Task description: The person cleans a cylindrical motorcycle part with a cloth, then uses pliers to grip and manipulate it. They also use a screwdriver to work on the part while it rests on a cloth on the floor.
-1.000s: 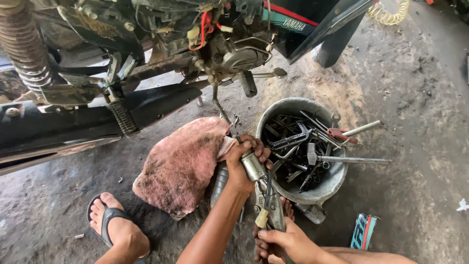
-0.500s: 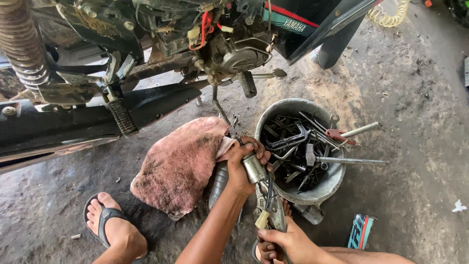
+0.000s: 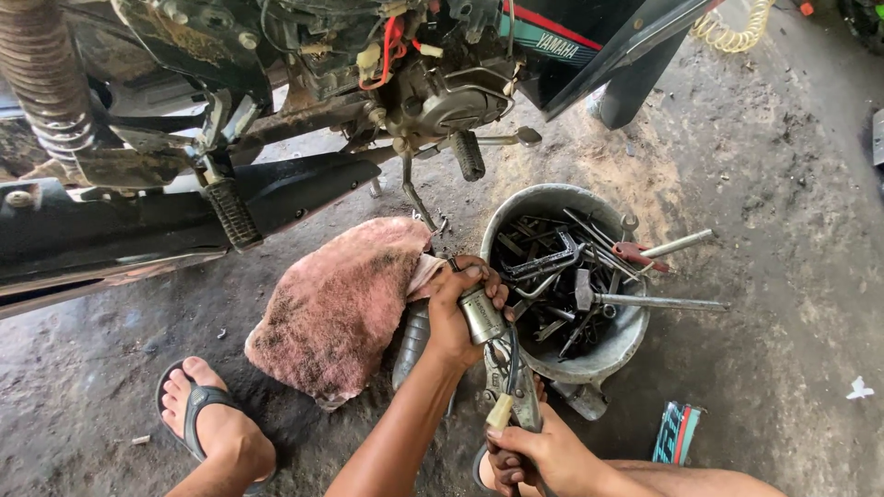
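Metal part: a short grey cylinder (image 3: pixel 482 315) sits in the left hand (image 3: pixel 458 313), just near of the bucket's rim.
Left grip: fingers wrapped tight round the cylinder, thumb side up; part of its body shows between the fingers.
Right grip: the right hand (image 3: pixel 543 456) is clenched on the handles of a pair of pliers (image 3: pixel 516 396), low in the picture.
Key relation: the pliers run from the right hand away toward the cylinder, their nose at its near end; the cylinder's long axis lies near-to-far, tilted slightly left.
Nearer hand: the left hand is already on the cylinder; the right hand stays well near of it, joined only through the pliers.
Surroundings: a pink rag (image 3: pixel 345 304) lies left of the left hand; a metal bucket (image 3: pixel 619 345) of wrenches stands right; a motorcycle (image 3: pixel 276 110) fills the far side.
Foot: 1 sandalled foot (image 3: pixel 216 428) rests near left.
Hidden: the pliers' nose is hard to make out against the cylinder, so I cannot tell what it bites; the right wrist is cut off by the edge.
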